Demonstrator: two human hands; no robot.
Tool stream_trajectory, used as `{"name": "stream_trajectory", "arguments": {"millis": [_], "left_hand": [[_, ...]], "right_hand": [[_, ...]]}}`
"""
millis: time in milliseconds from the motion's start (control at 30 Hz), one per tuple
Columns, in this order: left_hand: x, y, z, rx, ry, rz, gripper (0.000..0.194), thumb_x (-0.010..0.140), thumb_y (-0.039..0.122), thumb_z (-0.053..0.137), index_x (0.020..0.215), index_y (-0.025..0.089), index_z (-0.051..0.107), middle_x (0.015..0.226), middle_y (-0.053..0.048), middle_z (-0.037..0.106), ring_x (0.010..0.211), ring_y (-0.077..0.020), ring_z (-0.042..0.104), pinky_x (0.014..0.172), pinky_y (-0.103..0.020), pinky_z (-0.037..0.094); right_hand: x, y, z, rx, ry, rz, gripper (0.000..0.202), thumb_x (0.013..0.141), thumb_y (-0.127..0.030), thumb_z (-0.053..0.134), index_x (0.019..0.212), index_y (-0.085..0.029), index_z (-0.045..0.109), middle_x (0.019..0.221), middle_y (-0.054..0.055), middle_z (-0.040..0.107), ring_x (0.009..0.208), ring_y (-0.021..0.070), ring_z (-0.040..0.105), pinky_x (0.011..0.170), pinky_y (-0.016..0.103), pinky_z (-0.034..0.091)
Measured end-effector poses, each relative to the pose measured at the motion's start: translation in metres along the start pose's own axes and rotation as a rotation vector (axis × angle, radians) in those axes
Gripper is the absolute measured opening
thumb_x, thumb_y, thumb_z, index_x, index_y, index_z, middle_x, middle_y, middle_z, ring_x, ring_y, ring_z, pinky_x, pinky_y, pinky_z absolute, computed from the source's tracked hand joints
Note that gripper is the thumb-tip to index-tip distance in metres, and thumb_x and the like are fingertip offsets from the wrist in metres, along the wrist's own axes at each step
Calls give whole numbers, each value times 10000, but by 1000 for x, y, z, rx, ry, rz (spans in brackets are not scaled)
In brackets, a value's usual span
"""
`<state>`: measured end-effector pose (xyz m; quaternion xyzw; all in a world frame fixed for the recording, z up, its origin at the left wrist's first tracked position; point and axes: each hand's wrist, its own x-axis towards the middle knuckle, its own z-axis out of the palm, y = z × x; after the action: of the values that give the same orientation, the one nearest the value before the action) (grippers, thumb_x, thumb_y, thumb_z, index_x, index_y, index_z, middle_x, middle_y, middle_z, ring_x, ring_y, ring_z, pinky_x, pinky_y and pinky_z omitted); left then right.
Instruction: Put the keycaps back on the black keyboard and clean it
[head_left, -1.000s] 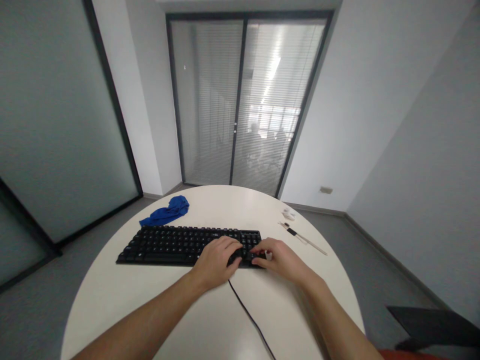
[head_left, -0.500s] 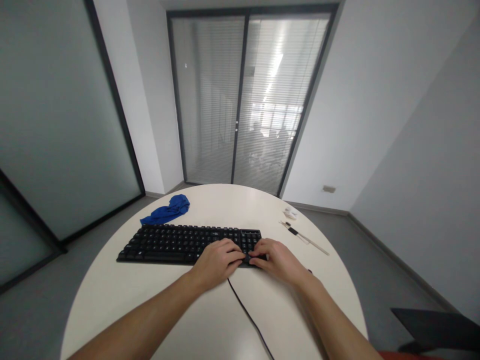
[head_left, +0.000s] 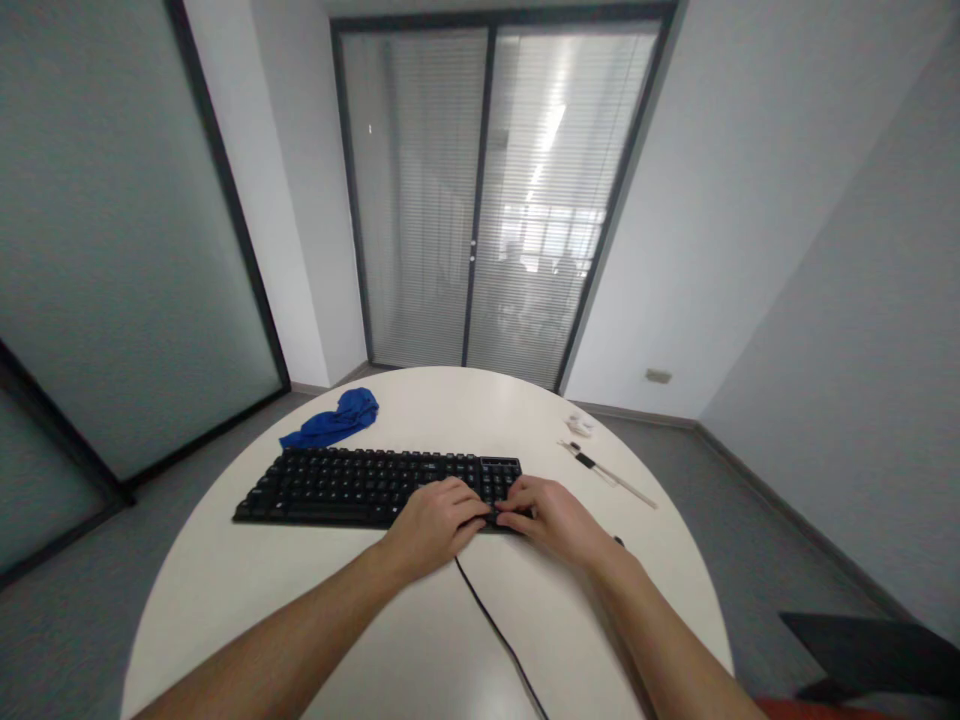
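A black keyboard lies flat on a round cream table, its number pad at the right end. My left hand rests over the lower right part of the keys, thumb and fingers drawn together, tips on the number pad. From the right, my right hand meets it there, thumb and index finger nearly pinched at the same keys. The fingertips of both hands almost touch. Whatever sits between them is too small and covered to make out. A black cable runs toward me from beneath the left hand.
A crumpled blue cloth lies behind the keyboard at left. Toward the right edge are a thin brush-like stick and a small white item. A small dark object sits by my right wrist. The table edge curves around.
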<state>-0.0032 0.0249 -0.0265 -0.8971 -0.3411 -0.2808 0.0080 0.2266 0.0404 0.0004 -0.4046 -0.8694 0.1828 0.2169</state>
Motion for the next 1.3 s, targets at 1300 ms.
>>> {"name": "stream_trajectory", "arguments": {"millis": [1300], "left_hand": [[3, 4, 5, 25, -95, 17, 115, 932, 253, 603, 1013, 223, 680, 1278, -49, 607, 1159, -233, 559, 976, -408, 504]], "right_hand": [[-1, 3, -1, 6, -35, 85, 36, 808, -243, 724, 780, -229, 741, 836, 0, 705, 740, 152, 635, 652, 226, 425]]}}
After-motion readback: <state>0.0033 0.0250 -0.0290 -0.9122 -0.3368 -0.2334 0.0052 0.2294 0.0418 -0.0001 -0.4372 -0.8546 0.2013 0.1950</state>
